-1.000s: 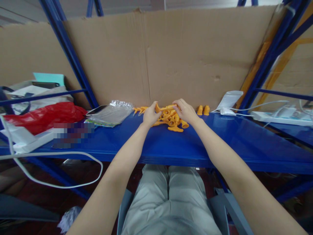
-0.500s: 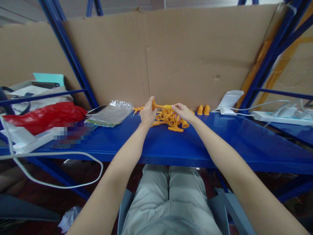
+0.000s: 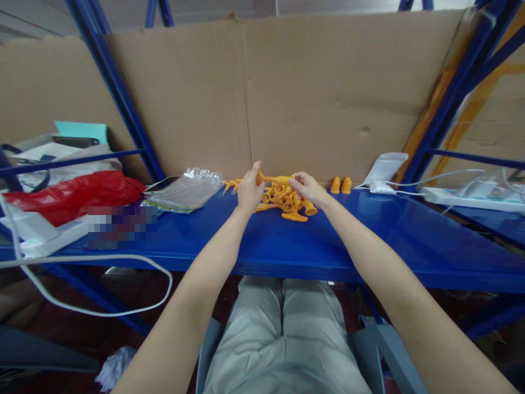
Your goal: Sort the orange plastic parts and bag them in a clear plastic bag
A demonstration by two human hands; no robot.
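Orange piece [image 3: 275, 179] held out straight

On the blue table [image 3: 270, 246], the heap of orange parts [image 3: 298, 217] may be taken as the clock's middle. At about eleven, just past the heap, the piece is held sideways. One end is gripped by the left hand [image 3: 249, 190] at ten; the other is pinched narrowly by the right hand [image 3: 307, 187] at one. Whether it is one part or two cannot be told. Both ends are probably best kept in line and gently held.

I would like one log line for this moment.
left hand: holds orange piece; right hand: pinches same piece; nearby: orange parts pile; surface: blue table
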